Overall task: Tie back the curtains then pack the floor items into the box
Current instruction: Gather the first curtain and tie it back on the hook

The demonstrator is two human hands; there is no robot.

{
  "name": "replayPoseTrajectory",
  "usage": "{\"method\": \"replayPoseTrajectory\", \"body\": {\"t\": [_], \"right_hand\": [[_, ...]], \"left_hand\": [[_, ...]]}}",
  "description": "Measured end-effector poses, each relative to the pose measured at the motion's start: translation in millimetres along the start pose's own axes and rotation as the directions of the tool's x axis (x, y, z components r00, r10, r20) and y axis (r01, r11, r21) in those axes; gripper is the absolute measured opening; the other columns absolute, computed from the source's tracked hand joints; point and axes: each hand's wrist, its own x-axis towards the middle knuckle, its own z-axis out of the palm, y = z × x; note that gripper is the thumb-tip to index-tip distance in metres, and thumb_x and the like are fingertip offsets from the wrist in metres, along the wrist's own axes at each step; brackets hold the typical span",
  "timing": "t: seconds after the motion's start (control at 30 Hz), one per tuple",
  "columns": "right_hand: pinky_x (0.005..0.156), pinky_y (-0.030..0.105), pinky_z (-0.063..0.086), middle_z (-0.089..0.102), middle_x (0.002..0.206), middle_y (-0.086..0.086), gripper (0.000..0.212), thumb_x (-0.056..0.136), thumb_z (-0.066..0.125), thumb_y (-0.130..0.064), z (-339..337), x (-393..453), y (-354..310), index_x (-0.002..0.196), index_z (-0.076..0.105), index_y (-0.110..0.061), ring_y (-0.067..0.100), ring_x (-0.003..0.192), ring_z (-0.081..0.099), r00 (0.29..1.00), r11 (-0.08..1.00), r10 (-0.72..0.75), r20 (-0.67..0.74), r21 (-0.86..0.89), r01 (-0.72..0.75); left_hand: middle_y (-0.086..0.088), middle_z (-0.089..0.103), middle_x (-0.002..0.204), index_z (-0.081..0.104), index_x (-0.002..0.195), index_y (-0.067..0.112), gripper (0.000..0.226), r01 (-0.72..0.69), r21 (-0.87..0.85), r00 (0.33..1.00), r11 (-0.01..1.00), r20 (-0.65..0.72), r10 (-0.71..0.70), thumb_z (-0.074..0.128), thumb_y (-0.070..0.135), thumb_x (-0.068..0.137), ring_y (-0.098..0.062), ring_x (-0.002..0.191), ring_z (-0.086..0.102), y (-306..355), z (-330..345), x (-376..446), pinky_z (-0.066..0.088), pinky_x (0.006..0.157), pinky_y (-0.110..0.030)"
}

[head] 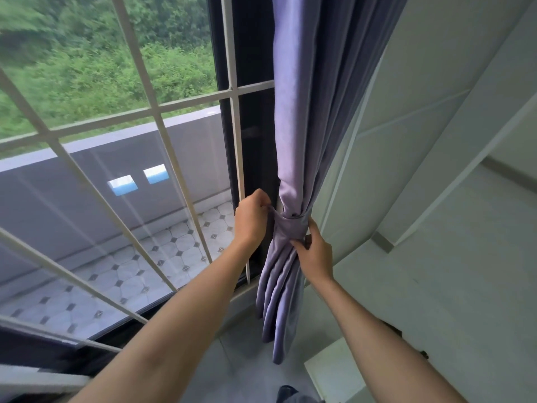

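A lilac curtain [302,117] hangs gathered at the right edge of the window, cinched at hand height by a tieback band [289,225] of the same cloth. My left hand [251,219] is curled and pinches the band's left end beside the window frame. My right hand [312,251] grips the bunched curtain just under the band, thumb in front and fingers reaching behind. Below the band the folds [276,298] hang loose down to the floor. No box or floor items can be identified.
A barred window [139,117] fills the left, with a tiled balcony and greenery outside. A white wall [436,146] rises close on the right. A white flat-topped object [334,370] sits low right, and a dark item [286,394] lies at the bottom edge.
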Motion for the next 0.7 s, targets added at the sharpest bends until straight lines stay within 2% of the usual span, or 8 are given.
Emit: {"method": "replayPoseTrajectory", "body": {"t": [0.07, 0.17, 0.27, 0.43, 0.53, 0.6, 0.63, 0.7], "right_hand": [[0.073, 0.024, 0.053, 0.06, 0.074, -0.018, 0.059, 0.09, 0.063, -0.023, -2.8, -0.4, 1.4, 0.142, 0.038, -0.034, 0.007, 0.072, 0.062, 1.0, 1.0, 0.0, -0.005, 0.01, 0.0], [0.07, 0.018, 0.051, 0.06, 0.073, -0.02, 0.058, 0.09, 0.064, -0.024, -6.1, -1.7, 2.4, 0.141, 0.038, -0.034, -0.001, 0.07, 0.061, 1.0, 1.0, -0.003, -0.005, 0.019, 0.003], [0.068, 0.014, 0.048, 0.059, 0.073, -0.021, 0.058, 0.09, 0.063, -0.024, -7.5, -2.0, 2.8, 0.142, 0.038, -0.034, -0.002, 0.069, 0.06, 1.0, 1.0, -0.007, -0.013, 0.029, 0.007], [0.071, 0.028, 0.055, 0.058, 0.069, -0.017, 0.056, 0.09, 0.062, -0.027, -8.4, -3.0, 6.4, 0.14, 0.039, -0.035, 0.009, 0.07, 0.063, 1.0, 0.999, 0.003, -0.018, 0.041, -0.002], [0.069, 0.029, 0.055, 0.056, 0.066, -0.018, 0.056, 0.09, 0.062, -0.027, -12.8, -1.6, 9.3, 0.14, 0.04, -0.035, 0.009, 0.067, 0.062, 1.0, 0.999, 0.01, -0.022, 0.049, -0.009], [0.068, 0.025, 0.053, 0.056, 0.063, -0.017, 0.055, 0.09, 0.062, -0.027, -16.0, -1.4, 10.2, 0.14, 0.04, -0.036, 0.004, 0.064, 0.06, 0.999, 0.998, 0.022, -0.023, 0.066, -0.021], [0.067, 0.024, 0.053, 0.056, 0.063, -0.016, 0.054, 0.09, 0.062, -0.027, -17.5, -1.5, 10.4, 0.139, 0.04, -0.037, 0.004, 0.064, 0.06, 0.999, 0.997, 0.029, -0.023, 0.073, -0.027], [0.066, 0.025, 0.053, 0.058, 0.065, -0.015, 0.053, 0.091, 0.061, -0.028, -19.5, -1.1, 11.2, 0.139, 0.041, -0.037, 0.005, 0.064, 0.061, 0.999, 0.997, 0.032, -0.022, 0.076, -0.031]], "left_hand": [[0.002, 0.062, 0.086, 0.063, 0.085, 0.017, 0.017, -0.031, 0.041, 0.999, 0.999, -0.038, 0.033, 0.053, 0.004, 0.085, -0.021, 0.078, 0.057, 6.5, 7.4, 0.5, 0.051, 0.062, -0.037], [0.003, 0.051, 0.087, 0.065, 0.082, 0.014, 0.011, -0.059, 0.061, 0.995, 0.996, -0.08, 0.063, 0.057, 0.007, 0.085, -0.018, 0.076, 0.05, 16.4, 17.0, 0.5, 0.035, 0.052, -0.023], [0.001, 0.052, 0.08, 0.053, 0.072, 0.02, 0.02, 0.075, -0.045, 0.993, 0.996, -0.083, -0.079, 0.05, 0.004, 0.085, -0.018, 0.065, 0.048, 24.6, 25.4, -0.7, 0.029, 0.048, -0.025], [-0.003, 0.057, 0.072, 0.048, 0.083, 0.008, 0.011, 0.195, -0.247, 0.976, 0.949, -0.046, -0.212, 0.056, 0.017, 0.085, -0.016, 0.06, 0.046, 27.4, 37.0, -9.2, 0.037, 0.053, -0.029], [0.001, 0.047, 0.052, 0.046, 0.058, 0.012, 0.033, 0.164, -0.258, 0.985, 0.952, -0.017, -0.174, 0.055, 0.019, 0.089, -0.013, 0.051, 0.036, 27.8, 39.4, -12.9, 0.028, 0.046, -0.025], [0.006, 0.042, 0.045, 0.042, 0.052, 0.021, 0.043, 0.13, -0.318, 0.991, 0.939, 0.03, -0.127, 0.051, 0.019, 0.094, -0.008, 0.046, 0.033, 29.0, 39.5, -19.4, 0.026, 0.045, -0.02], [0.007, 0.048, 0.048, 0.049, 0.055, 0.023, 0.041, 0.126, -0.359, 0.991, 0.925, 0.086, -0.102, 0.048, 0.019, 0.096, -0.006, 0.047, 0.04, 28.2, 38.8, -23.0, 0.031, 0.046, -0.017], [0.008, 0.068, 0.072, 0.067, 0.08, 0.025, 0.033, 0.198, -0.435, 0.961, 0.878, 0.264, -0.086, 0.041, 0.013, 0.096, -0.001, 0.069, 0.06, 23.1, 38.1, -27.6, 0.047, 0.062, -0.015]]}}
